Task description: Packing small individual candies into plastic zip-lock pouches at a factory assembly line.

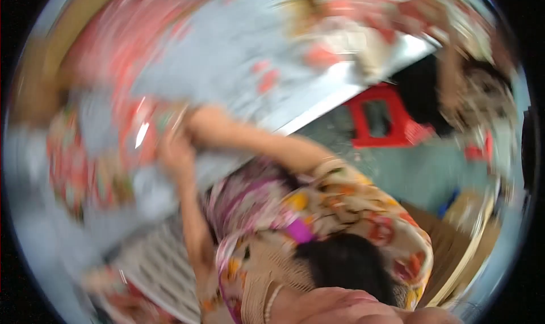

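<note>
- Fingers of both hands are too blurred to read: whether they are spread, pressed together or pinching the fabric cannot be told. The left hand (177, 156) and right hand (190, 120) meet on a bunched piece of flowered cloth (113, 154), red and pale blue.
- Largest is the grey-blue desk (227, 51); the flowered cloth lies over its near left part, and more of the same printed stuff is strewn toward the desk's far edge.
- Next to the desk, below its near edge, sits a white slatted crate (153, 267).
- Right of the desk, on the floor, stands a red plastic stool (380, 120).
- Further right of the desk, a tan cardboard box (454, 250).
- Judging by the crumpled state, the cloth looks only gathered, not yet folded or laid flat, so most of the handling seems left.
</note>
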Demonstrator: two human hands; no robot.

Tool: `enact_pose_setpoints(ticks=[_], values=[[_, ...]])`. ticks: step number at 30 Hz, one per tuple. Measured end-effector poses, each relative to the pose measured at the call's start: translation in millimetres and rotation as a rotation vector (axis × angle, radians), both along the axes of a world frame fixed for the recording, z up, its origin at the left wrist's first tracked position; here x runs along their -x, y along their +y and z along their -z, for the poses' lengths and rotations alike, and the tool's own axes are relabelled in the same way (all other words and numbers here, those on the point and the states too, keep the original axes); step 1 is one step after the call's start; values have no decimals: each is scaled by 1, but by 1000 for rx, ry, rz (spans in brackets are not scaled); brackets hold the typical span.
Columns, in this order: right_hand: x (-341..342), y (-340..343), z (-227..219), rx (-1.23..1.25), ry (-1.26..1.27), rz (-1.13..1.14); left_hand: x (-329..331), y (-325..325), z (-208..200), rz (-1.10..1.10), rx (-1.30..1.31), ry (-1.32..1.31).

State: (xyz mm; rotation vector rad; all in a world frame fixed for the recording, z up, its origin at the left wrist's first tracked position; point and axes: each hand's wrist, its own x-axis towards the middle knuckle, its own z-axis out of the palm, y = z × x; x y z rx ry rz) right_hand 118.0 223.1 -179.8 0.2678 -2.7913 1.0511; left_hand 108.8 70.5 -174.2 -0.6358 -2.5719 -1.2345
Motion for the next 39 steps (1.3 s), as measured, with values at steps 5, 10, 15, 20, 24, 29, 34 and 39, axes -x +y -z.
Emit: enact_pose_setpoints(ticks=[5,10,15,20,24,29,34,39], values=[[13,-19,28,-2,209,-63,13,13,-37,96,192,386],[8,2,13,184,125,103,9,22,-33,215,339,523],[26,2,17,638,16,283,8,27,-43,270,363,453],[22,17,3,1269,-554,457,2,42,-51,281,346,443],[14,21,4,1544,-681,214,14,36,-51,318,309,420],[16,7,6,2107,-815,325,14,39,-43,306,263,300],[12,-26,-6,2100,-610,584,15,28,-10,168,65,385],[18,-33,-3,1952,-364,701,17,28,8,48,21,368]])
